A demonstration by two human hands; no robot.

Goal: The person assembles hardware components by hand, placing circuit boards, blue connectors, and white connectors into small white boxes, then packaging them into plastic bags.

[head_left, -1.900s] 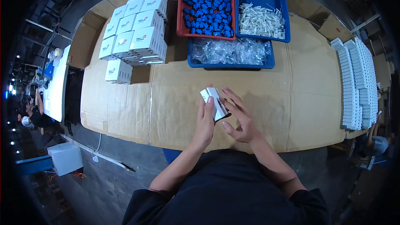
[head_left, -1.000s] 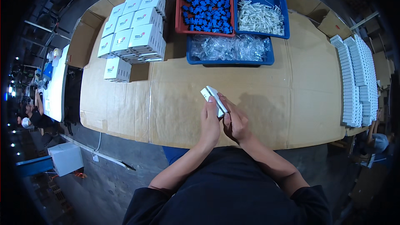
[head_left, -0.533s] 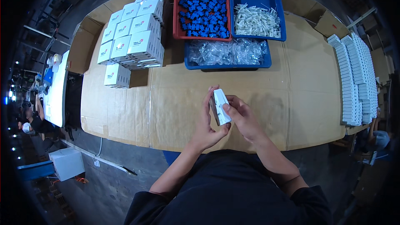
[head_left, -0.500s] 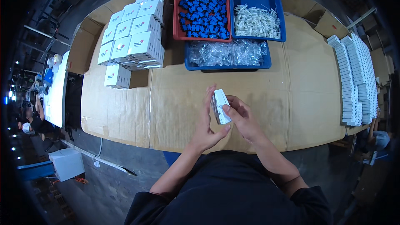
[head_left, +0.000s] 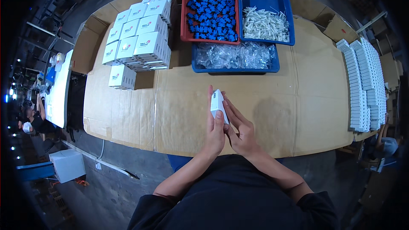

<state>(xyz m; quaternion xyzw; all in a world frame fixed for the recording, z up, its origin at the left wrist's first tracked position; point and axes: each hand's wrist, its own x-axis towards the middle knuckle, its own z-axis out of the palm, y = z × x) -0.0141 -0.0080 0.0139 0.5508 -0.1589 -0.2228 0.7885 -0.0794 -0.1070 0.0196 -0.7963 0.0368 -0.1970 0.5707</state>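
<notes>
2 bare hands in the head view: left hand (head_left: 215, 136) grasps a small white box (head_left: 217, 101), thumb on its face; right hand (head_left: 243, 137) grips its right side. Box sits between them, over the cardboard-covered table (head_left: 187, 115). Beyond, I note a red tray (head_left: 184, 21) with blue parts (head_left: 211, 12); stacked white boxes (head_left: 147, 44) stand left.

White side table (head_left: 60, 96) at far left, blue item (head_left: 50, 75) on it. Co-worker (head_left: 41, 121) beside it, dark top, pale cap. Grey concrete floor (head_left: 113, 198) below: white carton (head_left: 68, 165), blue beam (head_left: 37, 171) at its left side, orange bit (head_left: 81, 183) near its base, long pale strip (head_left: 100, 160) running diagonally. Second person (head_left: 388, 146) at right edge, mostly dark, details unclear.
</notes>
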